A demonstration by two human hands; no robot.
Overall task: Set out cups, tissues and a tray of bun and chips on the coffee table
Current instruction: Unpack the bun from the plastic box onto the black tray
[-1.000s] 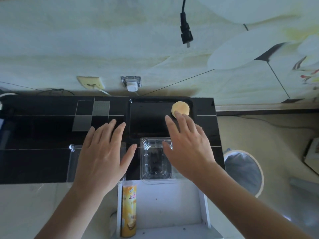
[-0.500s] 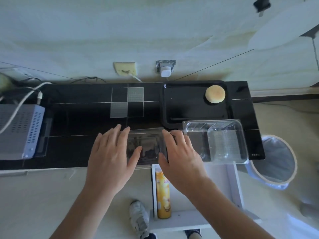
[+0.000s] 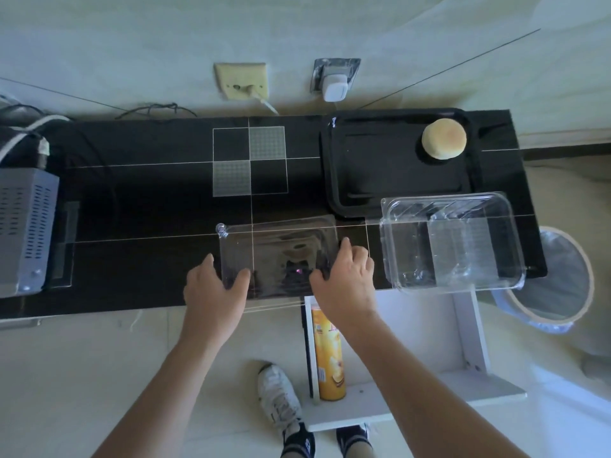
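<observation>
A black tray lies on the black cabinet top, with a round bun in its far right corner. In front of the tray stands an empty clear plastic box. Left of the box lies its flat clear lid. My left hand grips the lid's near left edge. At the lid's right edge my right hand has its fingers curled over it. A yellow can of chips lies in the open white drawer below my right arm.
A grey perforated device with cables sits at the cabinet top's left end. Two wall outlets with plugs are behind it. A lined waste bin stands on the floor to the right. My shoes are by the drawer.
Both hands have dropped from hovering flat over the cabinet top to the clear lid, and their fingers have closed on its edges. The view has shifted left and pulled back.
</observation>
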